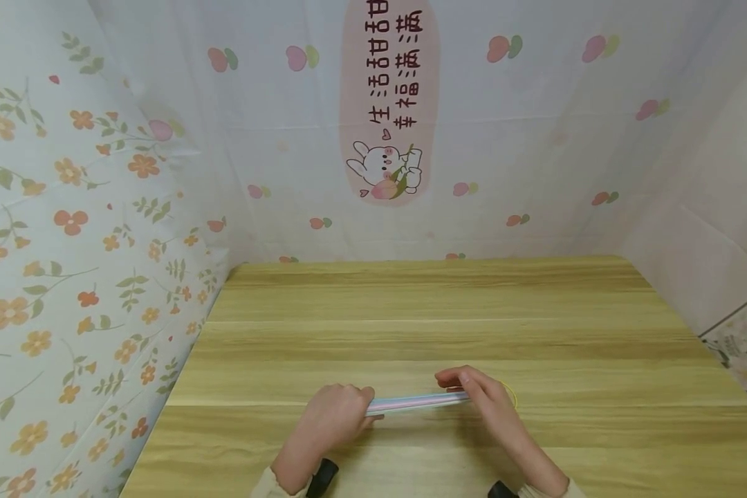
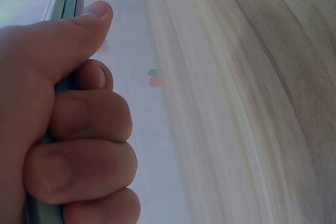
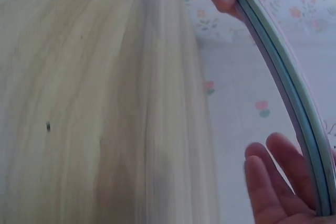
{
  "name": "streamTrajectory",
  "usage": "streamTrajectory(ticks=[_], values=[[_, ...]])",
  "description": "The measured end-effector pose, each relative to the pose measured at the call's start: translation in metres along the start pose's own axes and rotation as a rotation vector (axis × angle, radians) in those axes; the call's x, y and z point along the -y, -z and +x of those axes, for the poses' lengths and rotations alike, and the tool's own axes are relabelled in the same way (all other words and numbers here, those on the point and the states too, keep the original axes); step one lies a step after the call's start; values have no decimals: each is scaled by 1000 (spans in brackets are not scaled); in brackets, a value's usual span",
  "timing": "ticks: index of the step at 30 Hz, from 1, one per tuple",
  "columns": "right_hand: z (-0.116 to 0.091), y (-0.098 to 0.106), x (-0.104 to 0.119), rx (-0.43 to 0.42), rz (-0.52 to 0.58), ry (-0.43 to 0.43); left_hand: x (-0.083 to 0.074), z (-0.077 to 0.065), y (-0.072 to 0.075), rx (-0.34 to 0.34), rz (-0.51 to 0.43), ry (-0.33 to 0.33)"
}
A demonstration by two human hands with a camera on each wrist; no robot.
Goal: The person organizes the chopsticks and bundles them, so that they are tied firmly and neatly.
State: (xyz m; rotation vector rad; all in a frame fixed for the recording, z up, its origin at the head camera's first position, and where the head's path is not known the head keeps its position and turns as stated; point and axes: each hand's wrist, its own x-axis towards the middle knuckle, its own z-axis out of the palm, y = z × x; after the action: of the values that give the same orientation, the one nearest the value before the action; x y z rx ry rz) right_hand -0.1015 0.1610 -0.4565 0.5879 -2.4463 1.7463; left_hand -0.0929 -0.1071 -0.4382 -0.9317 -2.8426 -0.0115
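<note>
A long bundle of thin pastel strips [image 1: 417,402], blue, pink and pale green, spans the space between my two hands above the table. My left hand [image 1: 339,415] grips one end, its fingers curled round the layers with the thumb along them in the left wrist view. At the other end is my right hand [image 1: 487,398], its fingers extended and the layers [image 3: 294,95] lying against the palm. The bundle bows slightly in the right wrist view. A thin yellow loop [image 1: 514,394] shows beyond the right hand. Both ends of the bundle are hidden by the hands.
Beneath the hands is a wood-grain table [image 1: 411,311]. A white printed curtain [image 1: 286,138] with a rabbit picture hangs behind its back edge. A flowered curtain [image 1: 99,277] borders the left side, and a pale wall covering [image 1: 703,242] stands at the right.
</note>
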Motion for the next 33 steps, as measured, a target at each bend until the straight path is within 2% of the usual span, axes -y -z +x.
streamTrajectory(ticks=[9, 17, 33], values=[[2, 5, -4, -15, 72, -46, -2, 2, -1, 17, -5, -18], [3, 4, -4, 19, 141, -18, -5, 5, -2, 32, 9, -16], [5, 3, -4, 35, 90, -20, -2, 2, 1, 13, -3, -41]])
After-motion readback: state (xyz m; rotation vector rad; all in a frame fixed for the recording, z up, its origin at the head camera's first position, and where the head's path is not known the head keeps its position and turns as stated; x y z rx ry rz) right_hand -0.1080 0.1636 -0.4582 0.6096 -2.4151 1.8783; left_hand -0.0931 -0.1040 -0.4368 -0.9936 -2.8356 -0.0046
